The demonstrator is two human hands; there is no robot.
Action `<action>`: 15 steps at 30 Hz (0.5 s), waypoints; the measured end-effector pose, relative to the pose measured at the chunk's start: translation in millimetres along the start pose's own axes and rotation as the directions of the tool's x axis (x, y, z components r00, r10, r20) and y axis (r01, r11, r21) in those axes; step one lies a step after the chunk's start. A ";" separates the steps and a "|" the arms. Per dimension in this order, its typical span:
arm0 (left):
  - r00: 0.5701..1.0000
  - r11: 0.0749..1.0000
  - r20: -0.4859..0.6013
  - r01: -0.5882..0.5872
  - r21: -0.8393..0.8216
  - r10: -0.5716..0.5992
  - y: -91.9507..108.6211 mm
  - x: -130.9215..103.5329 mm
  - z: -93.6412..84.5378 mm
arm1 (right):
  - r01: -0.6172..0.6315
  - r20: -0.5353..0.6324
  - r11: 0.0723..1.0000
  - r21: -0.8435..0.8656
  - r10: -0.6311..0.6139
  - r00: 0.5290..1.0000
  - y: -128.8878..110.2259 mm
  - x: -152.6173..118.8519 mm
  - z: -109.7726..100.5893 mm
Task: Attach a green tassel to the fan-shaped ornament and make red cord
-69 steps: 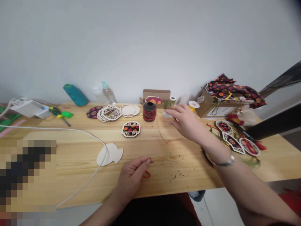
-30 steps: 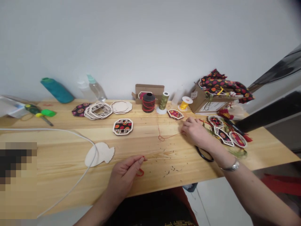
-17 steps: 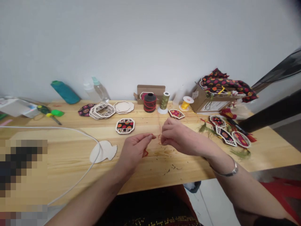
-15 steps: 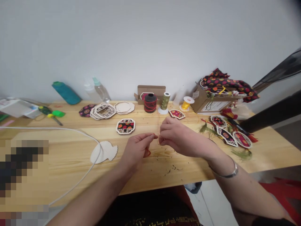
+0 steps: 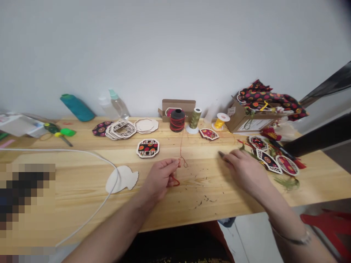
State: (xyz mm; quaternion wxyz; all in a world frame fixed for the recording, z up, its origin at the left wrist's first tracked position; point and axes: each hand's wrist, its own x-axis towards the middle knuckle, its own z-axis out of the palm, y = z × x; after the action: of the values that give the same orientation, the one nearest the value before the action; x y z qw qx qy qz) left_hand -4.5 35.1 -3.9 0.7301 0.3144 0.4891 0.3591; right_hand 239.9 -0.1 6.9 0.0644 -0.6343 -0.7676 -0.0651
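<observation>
My left hand point(image 5: 163, 174) is closed, pinching a red cord point(image 5: 180, 145) between thumb and index finger. The cord runs to the spool of red and dark cord point(image 5: 177, 121) at the back, with a small loop beside my fingertips. More red cord sticks out under my palm. Over to the right, my right hand point(image 5: 244, 171) is low over the table, fingers curled. A small dark tip shows at its fingertips, too blurred to name. Near my left hand lie a patterned octagonal ornament point(image 5: 148, 148) and a pale fish-shaped piece point(image 5: 122, 179).
Behind stand a green thread cone point(image 5: 195, 118), a yellow spool point(image 5: 221, 121) and a cardboard box point(image 5: 241, 120) with patterned cloth. Several tasselled ornaments point(image 5: 268, 162) lie right. A white cable point(image 5: 94, 154) crosses the left; dark scraps point(image 5: 204, 201) dot the table front.
My right hand has left the cord and moved right, away from my left hand. My left hand still pinches the cord, whose loop now shows. The view has shifted slightly.
</observation>
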 end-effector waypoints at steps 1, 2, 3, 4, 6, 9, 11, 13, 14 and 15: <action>1.000 1.000 -0.017 -0.015 0.003 0.015 -0.5 0.7 -0.7 | -0.055 0.018 0.998 -0.021 0.056 0.998 9.2 -11.2 6.4; 0.999 1.000 -0.031 -0.027 0.009 0.028 -1.0 1.1 -1.1 | -0.087 0.028 0.996 -0.024 0.088 0.996 17.0 -20.7 12.8; 0.998 0.999 -0.043 -0.040 0.018 0.041 -1.5 1.3 -1.4 | -0.112 0.024 0.994 -0.020 0.112 0.993 23.4 -27.8 18.9; 0.997 0.998 -0.052 -0.054 0.031 0.055 -2.1 1.3 -1.6 | -0.131 0.018 0.991 -0.005 0.131 0.991 28.2 -32.2 24.2; 0.994 0.994 -0.065 -0.086 0.064 0.090 -3.2 0.4 -1.5 | -0.158 0.006 0.987 0.009 0.158 0.987 33.4 -32.6 30.4; 0.991 0.985 -0.047 -0.120 0.122 0.127 -3.1 -3.2 -0.2 | -0.191 0.004 0.982 -0.005 0.191 0.982 29.2 -14.6 23.5; 0.988 0.974 -0.032 -0.147 0.170 0.154 -0.2 -6.0 1.9 | -0.171 -0.010 0.981 0.092 0.173 0.985 16.7 6.8 9.5; 0.980 0.955 -0.016 -0.190 0.226 0.198 4.6 -7.1 4.7 | -0.063 -0.034 0.925 0.374 0.081 0.996 -2.7 32.8 -5.4; 0.974 0.942 -0.008 -0.218 0.257 0.227 7.4 -6.3 6.1 | -0.010 -0.037 0.851 0.525 0.034 0.999 -13.8 46.4 -10.8; 0.966 0.926 0.000 -0.248 0.286 0.258 9.9 -4.5 7.4 | 0.025 -0.022 0.760 0.650 -0.014 1.000 -24.8 59.6 -13.7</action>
State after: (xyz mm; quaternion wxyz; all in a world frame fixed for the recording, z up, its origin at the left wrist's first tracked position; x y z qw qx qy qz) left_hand -1.0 35.9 8.7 0.6156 0.4693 0.5046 0.3823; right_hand 204.6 50.3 30.7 0.2853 -0.5642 -0.7487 0.1993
